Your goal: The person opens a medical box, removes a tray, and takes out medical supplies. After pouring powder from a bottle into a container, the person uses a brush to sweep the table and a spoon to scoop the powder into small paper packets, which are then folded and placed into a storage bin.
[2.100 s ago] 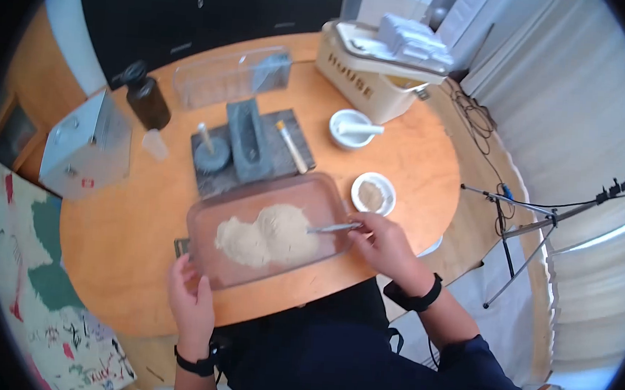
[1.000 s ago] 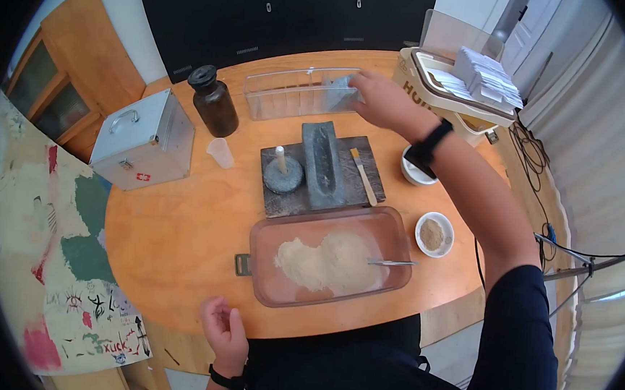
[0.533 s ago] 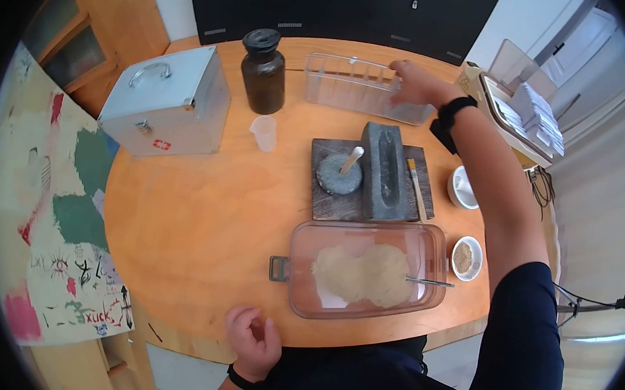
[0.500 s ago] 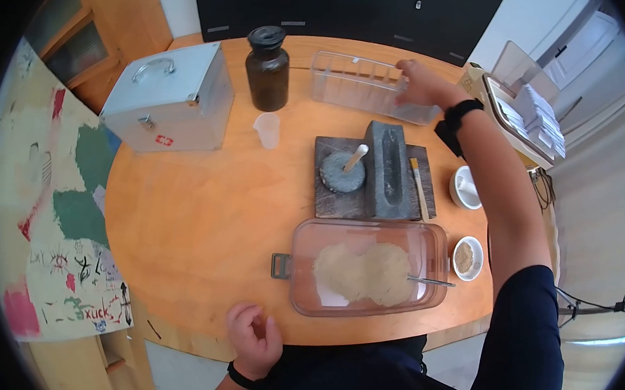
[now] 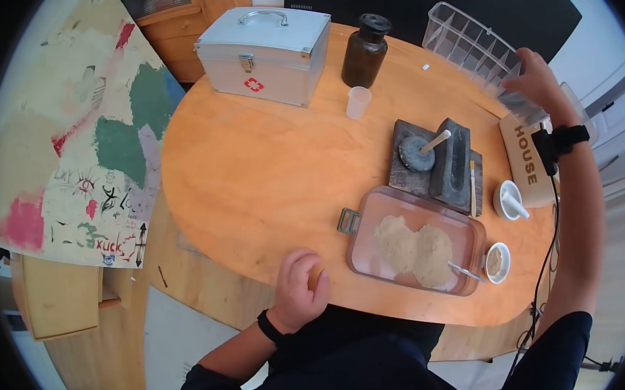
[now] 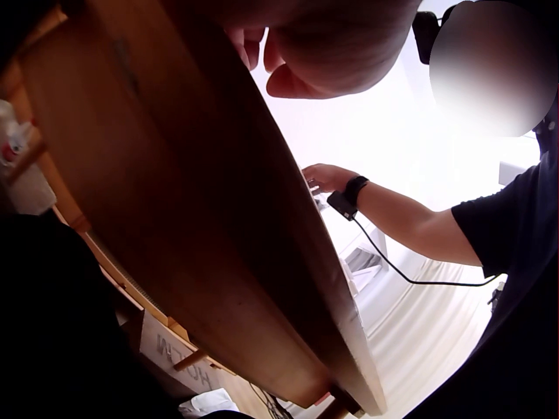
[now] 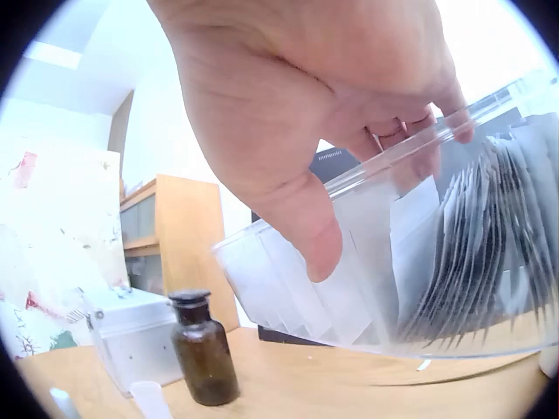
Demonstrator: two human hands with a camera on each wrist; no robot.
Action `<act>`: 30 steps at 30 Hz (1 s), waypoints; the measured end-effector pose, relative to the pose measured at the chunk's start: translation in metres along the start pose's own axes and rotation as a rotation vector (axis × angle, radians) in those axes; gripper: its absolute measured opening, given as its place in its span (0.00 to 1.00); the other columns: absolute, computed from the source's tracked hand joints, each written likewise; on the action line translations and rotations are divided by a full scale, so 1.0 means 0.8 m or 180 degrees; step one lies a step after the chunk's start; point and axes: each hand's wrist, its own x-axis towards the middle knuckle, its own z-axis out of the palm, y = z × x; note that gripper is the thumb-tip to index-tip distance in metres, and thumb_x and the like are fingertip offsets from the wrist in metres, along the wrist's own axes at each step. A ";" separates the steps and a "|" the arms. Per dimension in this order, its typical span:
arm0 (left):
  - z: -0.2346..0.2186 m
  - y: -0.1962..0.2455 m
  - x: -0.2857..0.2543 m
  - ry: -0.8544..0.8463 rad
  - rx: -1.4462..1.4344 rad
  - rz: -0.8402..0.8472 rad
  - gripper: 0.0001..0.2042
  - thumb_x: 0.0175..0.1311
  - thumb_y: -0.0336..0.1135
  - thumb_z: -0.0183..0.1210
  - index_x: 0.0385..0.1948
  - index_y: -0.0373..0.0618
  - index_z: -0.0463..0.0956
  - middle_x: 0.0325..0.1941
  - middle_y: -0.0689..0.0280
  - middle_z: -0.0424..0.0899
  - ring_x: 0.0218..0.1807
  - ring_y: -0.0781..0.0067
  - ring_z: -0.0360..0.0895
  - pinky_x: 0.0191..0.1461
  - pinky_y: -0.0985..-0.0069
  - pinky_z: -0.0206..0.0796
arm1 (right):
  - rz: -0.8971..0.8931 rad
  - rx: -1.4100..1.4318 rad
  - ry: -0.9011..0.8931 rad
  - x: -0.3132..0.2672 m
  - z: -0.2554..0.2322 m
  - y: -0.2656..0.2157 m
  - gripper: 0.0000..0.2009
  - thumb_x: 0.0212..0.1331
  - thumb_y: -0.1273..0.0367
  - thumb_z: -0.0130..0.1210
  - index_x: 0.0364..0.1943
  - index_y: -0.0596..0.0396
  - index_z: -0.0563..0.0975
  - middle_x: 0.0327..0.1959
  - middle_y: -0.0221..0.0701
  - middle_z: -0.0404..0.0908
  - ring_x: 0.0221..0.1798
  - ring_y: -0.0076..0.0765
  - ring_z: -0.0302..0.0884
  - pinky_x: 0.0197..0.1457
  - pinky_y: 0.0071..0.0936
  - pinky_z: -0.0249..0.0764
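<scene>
My right hand grips a clear plastic divider box by its rim at the back right of the table. The right wrist view shows the thumb on one side of the rim and the fingers over the other. Thin packets stand in a row in one end of the box, which is tilted. My left hand lies loosely curled at the table's front edge, holding nothing. Nearest to it is a pinkish tray of pale powder, with a thin metal tool leaning over its right side.
A grinding trough and wheel sit on a dark board beside a brush. To the right are a mortar, a powder bowl and a HOUSE bin. A metal case, brown bottle and cup stand behind.
My right hand let go of the metal tool in the tray, reached to the back and took hold of the divider box, which has shifted right and tilted. The head view has turned left.
</scene>
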 end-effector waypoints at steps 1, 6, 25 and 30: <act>0.000 -0.001 -0.001 0.0008 -0.0029 0.0020 0.17 0.56 0.21 0.61 0.48 0.37 0.71 0.47 0.52 0.76 0.45 0.52 0.76 0.47 0.66 0.71 | -0.0001 -0.0031 0.0007 -0.004 -0.016 -0.008 0.39 0.41 0.65 0.72 0.62 0.65 0.71 0.58 0.53 0.76 0.62 0.56 0.74 0.66 0.37 0.70; -0.004 -0.001 0.002 0.0053 -0.0183 0.0031 0.17 0.56 0.21 0.61 0.48 0.37 0.71 0.47 0.51 0.76 0.46 0.49 0.76 0.50 0.63 0.71 | -0.0090 0.0166 0.0009 -0.033 -0.089 -0.055 0.37 0.42 0.65 0.71 0.61 0.66 0.71 0.54 0.46 0.78 0.57 0.46 0.76 0.62 0.34 0.70; -0.010 -0.006 0.005 -0.0011 -0.0266 0.0180 0.15 0.56 0.23 0.61 0.46 0.36 0.72 0.48 0.51 0.75 0.48 0.49 0.76 0.53 0.64 0.71 | -0.1225 0.0733 -0.0959 -0.119 0.090 -0.460 0.34 0.44 0.58 0.72 0.54 0.64 0.74 0.56 0.45 0.76 0.63 0.52 0.70 0.65 0.40 0.71; -0.010 -0.007 0.005 -0.0053 -0.0361 0.0157 0.15 0.56 0.23 0.61 0.45 0.36 0.73 0.48 0.50 0.74 0.48 0.49 0.75 0.53 0.64 0.71 | -0.1106 0.0710 -0.0873 -0.105 0.130 -0.474 0.31 0.47 0.57 0.71 0.52 0.62 0.74 0.55 0.42 0.75 0.63 0.49 0.70 0.64 0.42 0.72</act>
